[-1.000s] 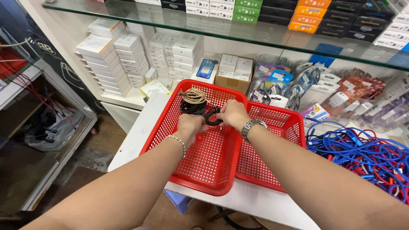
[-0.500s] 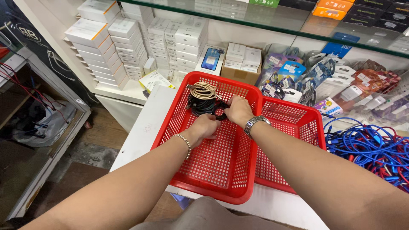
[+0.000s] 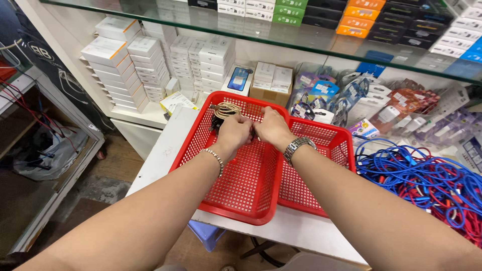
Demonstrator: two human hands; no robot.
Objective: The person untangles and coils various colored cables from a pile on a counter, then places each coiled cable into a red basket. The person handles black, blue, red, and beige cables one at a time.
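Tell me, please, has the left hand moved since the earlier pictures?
Yes. The left hand has closed toward the right hand, near the red basket's far rim.

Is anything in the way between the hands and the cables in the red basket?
No. The left hand and right hand are already at the coiled cables in the red basket, with nothing visible between them.

The near basket (image 3: pixel 241 190) is glossy red plastic mesh, and so is the second basket (image 3: pixel 326 150) beside it. The watch (image 3: pixel 297 147) on the right wrist has a shiny metal link band; the bracelet (image 3: pixel 215 158) on the left wrist is thin polished metal. The coiled beige cable (image 3: pixel 226 109) looks braided and matt. The blue cables (image 3: pixel 416 175) have smooth, slightly glossy sheaths. The table (image 3: pixel 165 155) is matt white laminate, the shelf (image 3: pixel 321 45) clear glass, the white boxes (image 3: pixel 125 65) smooth cardboard.
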